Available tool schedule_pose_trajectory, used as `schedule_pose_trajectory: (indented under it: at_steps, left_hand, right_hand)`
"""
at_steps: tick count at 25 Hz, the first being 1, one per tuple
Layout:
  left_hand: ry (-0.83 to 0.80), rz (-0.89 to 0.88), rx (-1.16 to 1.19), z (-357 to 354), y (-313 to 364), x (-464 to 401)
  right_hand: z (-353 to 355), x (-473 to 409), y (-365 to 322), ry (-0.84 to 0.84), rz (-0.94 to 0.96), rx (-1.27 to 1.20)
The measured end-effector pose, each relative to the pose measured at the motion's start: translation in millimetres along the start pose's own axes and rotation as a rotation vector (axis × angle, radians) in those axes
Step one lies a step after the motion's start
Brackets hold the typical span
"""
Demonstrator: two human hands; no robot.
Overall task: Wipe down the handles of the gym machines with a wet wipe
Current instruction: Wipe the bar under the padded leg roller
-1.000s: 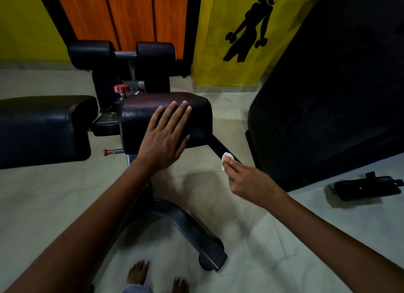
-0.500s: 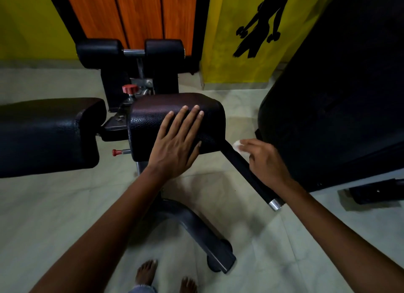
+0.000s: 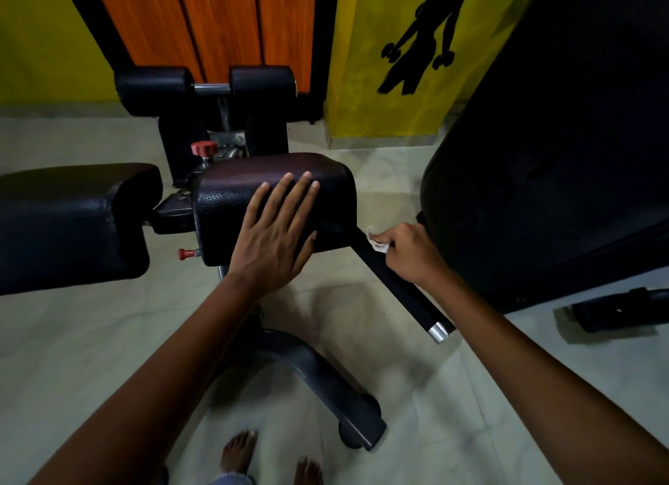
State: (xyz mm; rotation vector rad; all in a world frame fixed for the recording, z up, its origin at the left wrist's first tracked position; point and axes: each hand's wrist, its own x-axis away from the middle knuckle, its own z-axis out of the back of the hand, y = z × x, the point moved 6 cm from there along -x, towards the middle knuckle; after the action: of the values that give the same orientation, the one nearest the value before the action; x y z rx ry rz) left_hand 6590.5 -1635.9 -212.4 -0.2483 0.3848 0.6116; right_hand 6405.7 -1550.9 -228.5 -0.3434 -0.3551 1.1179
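Observation:
A black foam-covered handle [image 3: 405, 289] with a silver end cap sticks out toward me from under a padded black cushion [image 3: 231, 202] of a gym machine. My right hand [image 3: 412, 254] curls around the upper part of the handle and presses a small white wet wipe [image 3: 376, 241] against it. My left hand [image 3: 275, 238] lies flat with straight fingers on the front of the cushion.
A second black pad [image 3: 68, 227] sits at the left, two roller pads [image 3: 202, 86] behind, red knobs [image 3: 203, 147] between. A large dark bench back [image 3: 543, 158] stands close on the right. The machine's base foot [image 3: 325, 394] and my bare feet [image 3: 239, 452] are on the tiled floor.
My right hand slid the wipe up the handle from near its lower part toward the cushion, uncovering the silver end. The left hand stayed on the cushion.

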Motion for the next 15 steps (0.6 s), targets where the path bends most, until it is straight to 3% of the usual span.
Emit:
schedule_pose_trajectory:
  at_steps: [15]
  left_hand:
    - [-0.033,0.015,-0.003,1.1,0.9,-0.9]
  right_hand:
    - [12.4,38.6,8.0,-0.001,0.079,-0.085]
